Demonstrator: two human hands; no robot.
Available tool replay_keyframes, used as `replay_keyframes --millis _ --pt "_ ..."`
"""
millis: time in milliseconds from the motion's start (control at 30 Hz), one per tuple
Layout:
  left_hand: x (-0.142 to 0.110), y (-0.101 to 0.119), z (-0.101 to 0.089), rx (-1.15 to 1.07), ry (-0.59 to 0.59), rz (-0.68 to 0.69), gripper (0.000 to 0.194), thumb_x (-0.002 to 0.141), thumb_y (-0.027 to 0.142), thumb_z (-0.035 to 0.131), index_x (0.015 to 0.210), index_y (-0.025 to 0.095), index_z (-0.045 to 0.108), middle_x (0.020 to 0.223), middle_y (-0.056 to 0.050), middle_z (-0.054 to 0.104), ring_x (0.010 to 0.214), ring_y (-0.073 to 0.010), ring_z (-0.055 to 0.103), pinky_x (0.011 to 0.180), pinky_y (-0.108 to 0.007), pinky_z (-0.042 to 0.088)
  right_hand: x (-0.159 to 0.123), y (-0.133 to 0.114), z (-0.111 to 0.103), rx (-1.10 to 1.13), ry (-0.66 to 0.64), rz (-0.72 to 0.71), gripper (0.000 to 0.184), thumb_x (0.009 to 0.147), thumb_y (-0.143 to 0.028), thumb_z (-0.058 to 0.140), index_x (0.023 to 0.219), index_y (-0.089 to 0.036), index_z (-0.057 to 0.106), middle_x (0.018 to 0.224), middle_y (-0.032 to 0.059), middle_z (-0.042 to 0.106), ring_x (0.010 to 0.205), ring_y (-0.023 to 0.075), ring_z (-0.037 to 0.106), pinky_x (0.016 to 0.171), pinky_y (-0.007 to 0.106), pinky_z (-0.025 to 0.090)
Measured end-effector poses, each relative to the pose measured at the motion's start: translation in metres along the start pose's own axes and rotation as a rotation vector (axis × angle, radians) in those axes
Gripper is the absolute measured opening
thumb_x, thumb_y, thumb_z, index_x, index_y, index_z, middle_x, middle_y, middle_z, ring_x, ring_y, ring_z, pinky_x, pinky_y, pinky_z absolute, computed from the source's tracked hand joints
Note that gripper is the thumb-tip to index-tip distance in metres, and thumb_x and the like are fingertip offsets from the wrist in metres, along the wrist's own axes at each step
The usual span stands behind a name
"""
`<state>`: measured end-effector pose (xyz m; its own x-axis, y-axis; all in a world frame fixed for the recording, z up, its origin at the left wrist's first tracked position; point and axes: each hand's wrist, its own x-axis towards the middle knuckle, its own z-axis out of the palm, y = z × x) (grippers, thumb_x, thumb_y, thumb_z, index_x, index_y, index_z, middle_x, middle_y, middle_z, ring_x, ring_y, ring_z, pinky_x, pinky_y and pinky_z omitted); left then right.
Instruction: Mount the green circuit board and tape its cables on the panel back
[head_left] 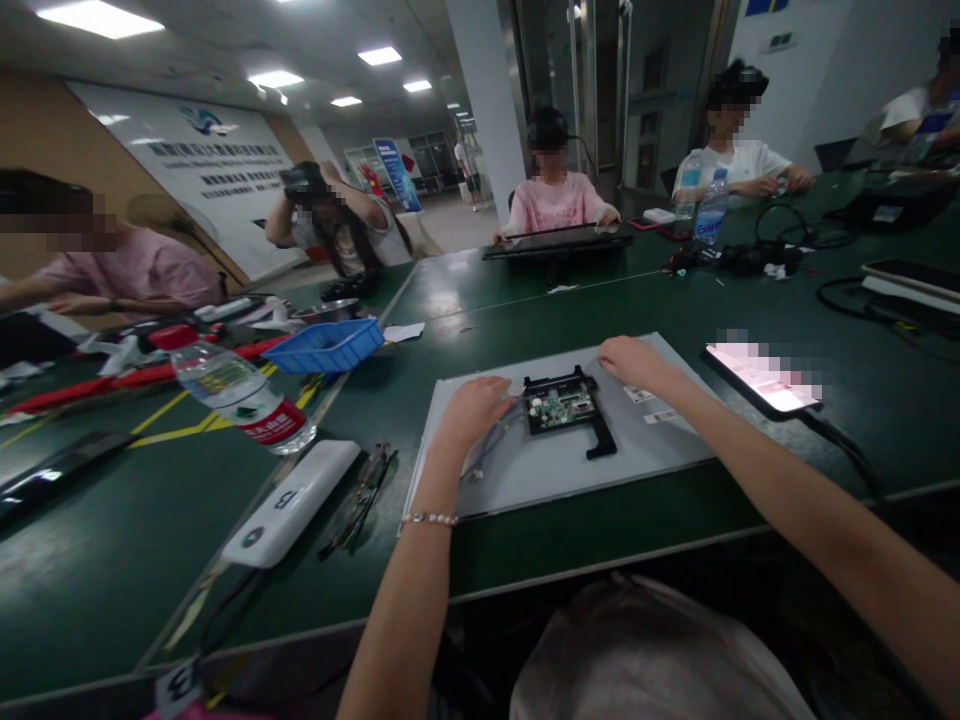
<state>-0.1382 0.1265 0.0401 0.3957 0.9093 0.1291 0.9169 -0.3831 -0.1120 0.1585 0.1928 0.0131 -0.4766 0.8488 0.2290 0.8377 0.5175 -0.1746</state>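
Observation:
A grey metal panel lies flat on the green table in front of me. A black bracket with a small green circuit board sits on its middle, and thin wires run off the board to the left. My left hand rests on the panel just left of the board, fingers curled down over the wires. My right hand lies at the panel's far edge, right of the board, fingers bent down onto the surface. What the fingertips pinch, if anything, is hidden.
A lit phone with a cable lies to the right. To the left are a white power bank, glasses, a lying water bottle and a blue tray. Several other people sit around the table.

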Motion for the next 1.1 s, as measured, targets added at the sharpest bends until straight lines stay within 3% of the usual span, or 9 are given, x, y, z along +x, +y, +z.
replay_keyframes --millis 233,433,600,767,933,1100 --pt "0.007 0.002 0.004 -0.068 -0.03 0.046 0.026 0.092 0.031 0.053 0.112 0.02 0.065 0.117 -0.01 0.067 0.11 -0.0196 0.061 0.097 -0.029 0.043 0.0 0.004 0.009 0.059 0.005 -0.013 0.033 0.092 -0.03 0.046 0.108 -0.019 0.072 0.099 0.0133 0.071 0.097 0.0291 0.064 0.083 0.039 0.048" --pt "0.013 0.016 0.003 0.062 -0.094 -0.015 0.028 0.095 0.023 0.042 0.095 0.017 0.069 0.097 -0.014 0.071 0.097 -0.0233 0.066 0.088 -0.032 0.046 0.002 0.004 0.011 0.03 0.001 -0.019 0.029 0.091 -0.024 0.049 0.11 -0.017 0.07 0.105 0.0133 0.069 0.103 0.027 0.062 0.087 0.034 0.047" --pt "0.009 0.032 0.001 0.107 -0.014 -0.131 0.036 0.097 0.028 0.035 0.101 0.017 0.068 0.091 -0.015 0.071 0.09 -0.0271 0.067 0.079 -0.034 0.048 0.003 0.001 0.016 -0.012 0.003 -0.045 0.027 0.091 -0.02 0.048 0.109 -0.014 0.067 0.11 0.0144 0.066 0.102 0.0251 0.062 0.086 0.033 0.047" --pt "0.01 0.049 0.002 0.074 -0.027 -0.182 0.035 0.098 0.027 0.035 0.103 0.016 0.068 0.091 -0.014 0.071 0.089 -0.0257 0.068 0.079 -0.033 0.049 0.003 -0.001 0.021 -0.022 0.01 -0.044 0.026 0.092 -0.022 0.047 0.109 -0.016 0.066 0.11 0.014 0.065 0.101 0.0254 0.061 0.085 0.035 0.047" --pt "0.012 0.054 0.003 0.059 -0.033 -0.252 0.033 0.095 0.018 0.037 0.112 0.016 0.065 0.095 -0.014 0.071 0.092 -0.0237 0.068 0.082 -0.032 0.049 0.002 -0.002 0.022 -0.022 0.01 -0.055 0.027 0.092 -0.022 0.046 0.11 -0.017 0.065 0.11 0.014 0.065 0.101 0.0256 0.06 0.087 0.036 0.046" --pt "0.012 0.058 0.002 0.104 -0.037 -0.291 0.033 0.098 0.022 0.032 0.114 0.013 0.06 0.089 -0.015 0.071 0.089 -0.0262 0.069 0.076 -0.033 0.051 0.003 -0.004 0.021 -0.058 -0.025 -0.049 0.028 0.093 -0.021 0.046 0.113 -0.016 0.064 0.114 0.0141 0.065 0.103 0.0253 0.06 0.086 0.033 0.045"
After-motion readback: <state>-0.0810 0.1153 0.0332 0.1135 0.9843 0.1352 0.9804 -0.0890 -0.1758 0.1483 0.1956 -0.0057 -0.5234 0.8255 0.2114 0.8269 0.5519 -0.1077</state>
